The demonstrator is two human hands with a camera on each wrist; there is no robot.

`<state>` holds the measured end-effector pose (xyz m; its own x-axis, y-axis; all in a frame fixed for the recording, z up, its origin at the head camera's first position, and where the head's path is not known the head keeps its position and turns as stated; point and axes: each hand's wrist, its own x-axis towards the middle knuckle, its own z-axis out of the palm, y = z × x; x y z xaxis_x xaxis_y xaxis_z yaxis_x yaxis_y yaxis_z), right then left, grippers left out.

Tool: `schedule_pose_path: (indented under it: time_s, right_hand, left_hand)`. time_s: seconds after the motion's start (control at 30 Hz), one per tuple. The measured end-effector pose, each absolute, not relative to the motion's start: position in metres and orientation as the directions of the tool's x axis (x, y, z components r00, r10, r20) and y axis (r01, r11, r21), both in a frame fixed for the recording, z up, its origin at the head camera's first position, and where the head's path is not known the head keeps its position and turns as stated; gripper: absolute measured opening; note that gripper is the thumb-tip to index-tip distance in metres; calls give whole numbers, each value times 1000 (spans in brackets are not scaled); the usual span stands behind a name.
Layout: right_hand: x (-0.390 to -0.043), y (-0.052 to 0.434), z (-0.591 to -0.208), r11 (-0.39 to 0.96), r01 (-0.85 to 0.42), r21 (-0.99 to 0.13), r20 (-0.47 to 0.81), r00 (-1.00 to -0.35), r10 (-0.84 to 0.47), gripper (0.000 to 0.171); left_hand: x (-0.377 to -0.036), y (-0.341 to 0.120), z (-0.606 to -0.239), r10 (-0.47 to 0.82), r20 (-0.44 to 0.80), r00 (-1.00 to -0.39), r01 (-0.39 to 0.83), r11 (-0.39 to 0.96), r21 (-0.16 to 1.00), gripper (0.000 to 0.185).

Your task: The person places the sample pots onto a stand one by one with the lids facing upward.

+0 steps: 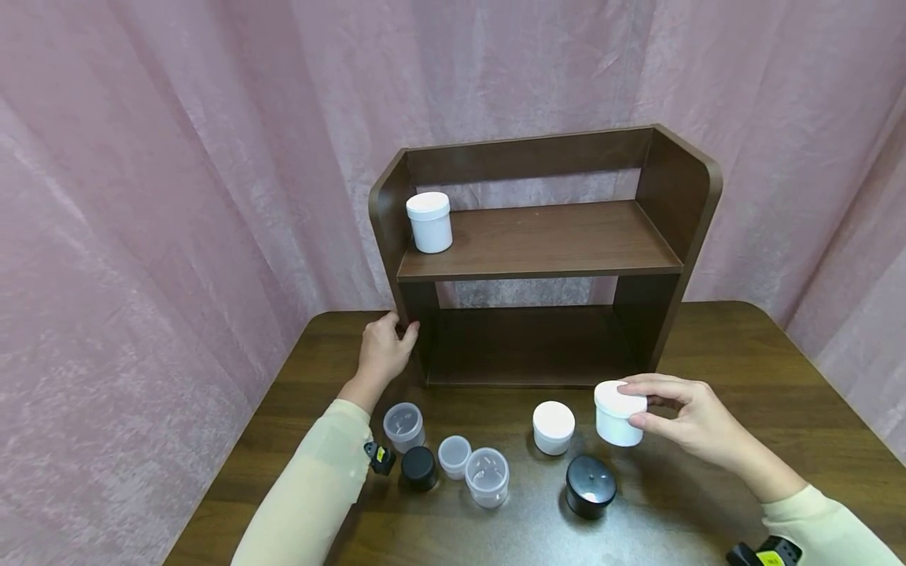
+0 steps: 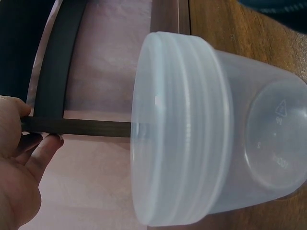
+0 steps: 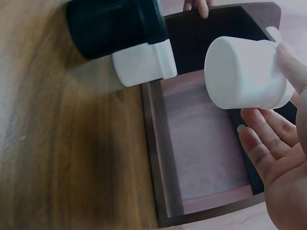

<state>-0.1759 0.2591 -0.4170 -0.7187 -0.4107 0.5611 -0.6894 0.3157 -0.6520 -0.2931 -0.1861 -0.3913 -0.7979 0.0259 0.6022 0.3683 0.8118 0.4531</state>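
My right hand (image 1: 697, 414) holds a white lidded jar (image 1: 616, 420) by its lid, between thumb and fingers. In the right wrist view this jar (image 3: 240, 72) is off the table, its base showing. At the left side panel of a brown two-tier shelf (image 1: 566, 240), my left hand (image 1: 384, 350) grips the panel's front edge. The left wrist view has the thumb on one side of the panel and fingers (image 2: 45, 153) on the other. Another white jar (image 1: 430, 224) stands upright at the left end of the upper tier.
Before the shelf stand a smaller white jar (image 1: 554, 428), a large black jar (image 1: 591, 487), a small black jar (image 1: 419, 469) and clear jars (image 1: 487, 478). One clear jar (image 1: 404, 428) is close to my left wrist. A pink curtain (image 1: 212, 196) hangs behind the wooden table (image 1: 524, 542).
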Motion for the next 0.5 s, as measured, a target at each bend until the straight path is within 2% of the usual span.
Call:
schedule_pose_path:
  time_s: [0.37, 0.5]
  right_hand:
    - [-181, 243, -395, 273, -728, -629, 607, -680, -412, 45]
    - [-185, 235, -384, 228, -754, -616, 639, -647, -416, 46]
  left_hand:
    - [-293, -186, -392, 23, 614, -789, 377, 807, 454, 26]
    - [-294, -187, -393, 23, 607, -795, 373, 807, 457, 27]
